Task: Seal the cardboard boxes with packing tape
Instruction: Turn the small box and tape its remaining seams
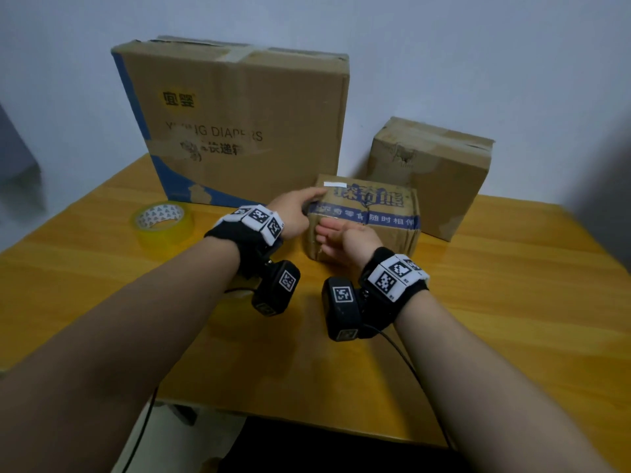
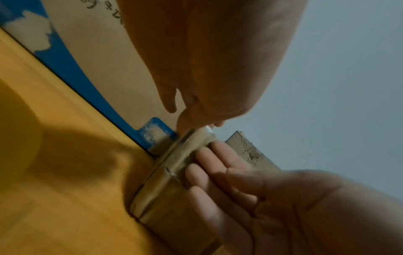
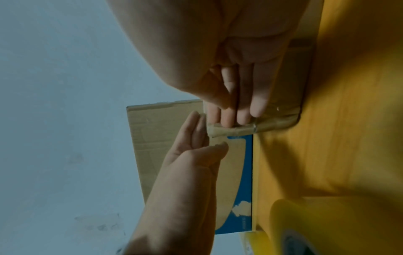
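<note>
A small cardboard box (image 1: 372, 213) with a blue printed band sits mid-table. Clear tape glints over its left corner (image 2: 174, 155). My left hand (image 1: 304, 203) lies with straight fingers along the top left edge of the box, the thumb down beside the corner (image 3: 220, 146). My right hand (image 1: 329, 235) presses flat, palm turned inward, on the near face of the box, fingers (image 3: 240, 107) straight and reaching the left corner. Neither hand holds anything. The roll of clear yellowish packing tape (image 1: 162, 221) lies flat on the table to the left, away from both hands.
A tall diaper box (image 1: 239, 124) with a blue edge stands behind the small box against the wall. A medium brown box (image 1: 433, 172) stands at the back right. The yellow wooden table (image 1: 495, 302) has bare surface to the right and in front.
</note>
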